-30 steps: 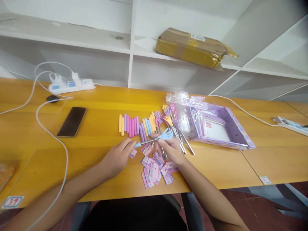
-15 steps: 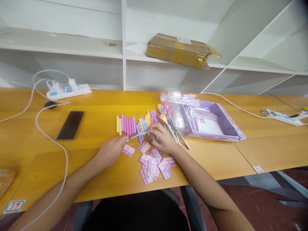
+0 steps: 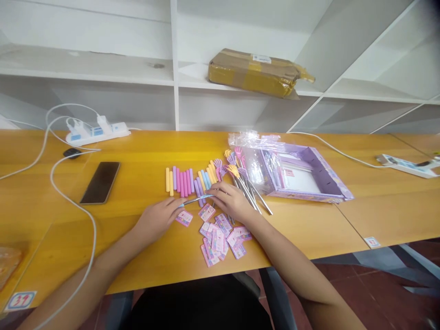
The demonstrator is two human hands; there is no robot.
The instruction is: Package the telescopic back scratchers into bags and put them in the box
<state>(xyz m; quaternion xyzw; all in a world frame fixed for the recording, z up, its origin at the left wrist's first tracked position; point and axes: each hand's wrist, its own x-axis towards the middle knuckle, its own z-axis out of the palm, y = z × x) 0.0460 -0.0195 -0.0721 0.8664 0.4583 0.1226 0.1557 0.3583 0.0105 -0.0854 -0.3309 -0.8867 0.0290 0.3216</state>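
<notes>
My left hand rests on the yellow table, its fingertips pinching the near end of a thin metal rod with a blue tip. My right hand covers the rod's far end, fingers curled over it, right by a row of coloured sleeves in yellow, pink, purple and blue. Beside the right hand lies a bundle of metal rods with small coloured hand-shaped heads. Small pink and purple cards are scattered between my wrists.
An open purple box with clear plastic bags sits to the right. A dark phone, a white power strip and cables lie on the left. A taped parcel rests on the white shelf behind.
The rod with the blue hand-shaped head has moved from above the cards toward the sleeve row; my right hand now covers its head. The view has shifted slightly.
</notes>
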